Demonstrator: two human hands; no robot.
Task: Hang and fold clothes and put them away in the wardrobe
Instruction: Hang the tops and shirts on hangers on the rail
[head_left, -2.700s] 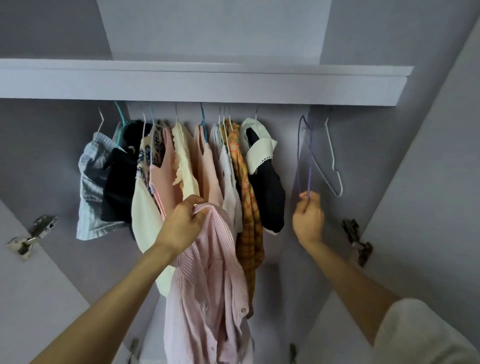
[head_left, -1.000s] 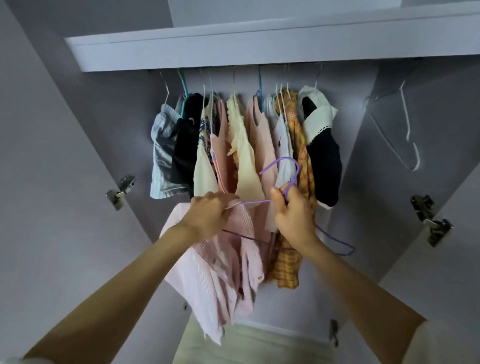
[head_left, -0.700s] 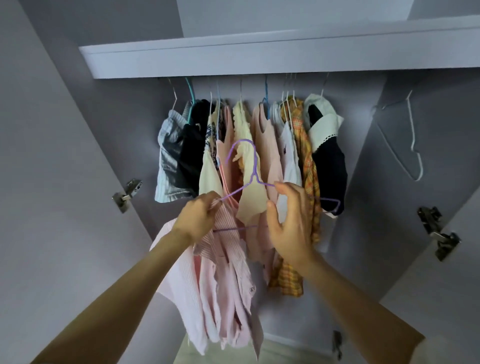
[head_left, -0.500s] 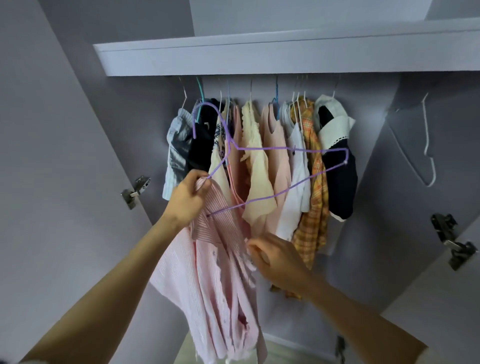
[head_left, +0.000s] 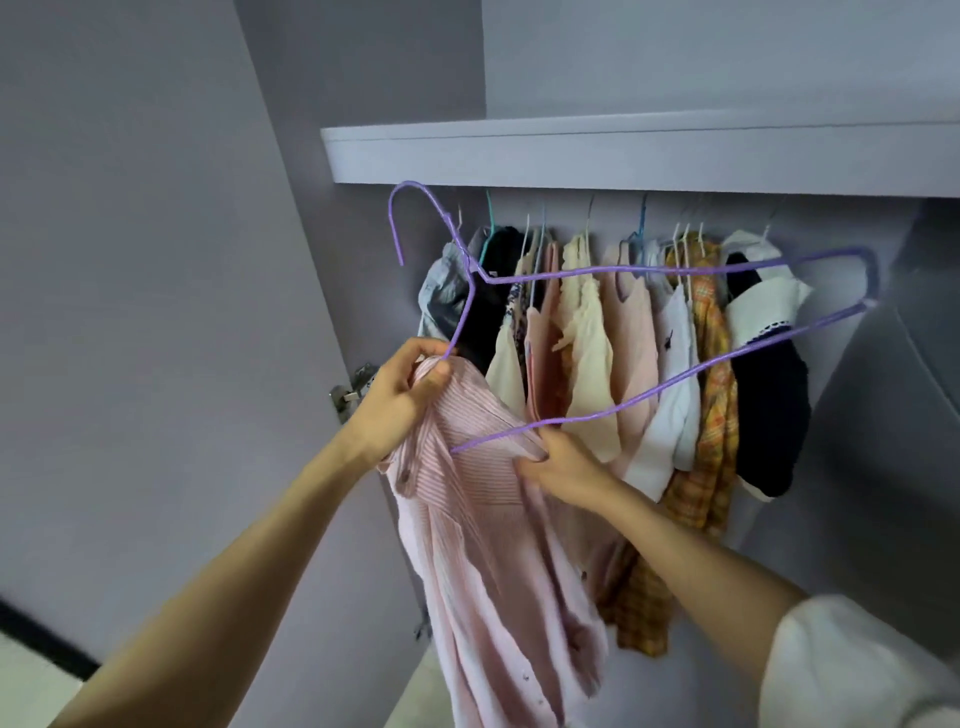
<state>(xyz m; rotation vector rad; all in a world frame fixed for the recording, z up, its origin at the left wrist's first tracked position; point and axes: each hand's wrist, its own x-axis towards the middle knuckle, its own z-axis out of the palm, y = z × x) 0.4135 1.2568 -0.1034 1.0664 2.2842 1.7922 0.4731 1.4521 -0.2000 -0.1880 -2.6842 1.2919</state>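
Threading a purple wire hanger (head_left: 644, 332) into a pink striped shirt (head_left: 483, 519), a person's left hand (head_left: 400, 400) pinches collar and hanger end together while the right hand (head_left: 563, 465) grips the fabric below the wire, spreading the opening, in front of the wardrobe's hung clothes (head_left: 623, 353) beneath the shelf (head_left: 623, 153).

Hung clothes (head_left: 613, 353) crowd rail under shelf (head_left: 623, 156); open gap left, by wardrobe wall (head_left: 332, 260).
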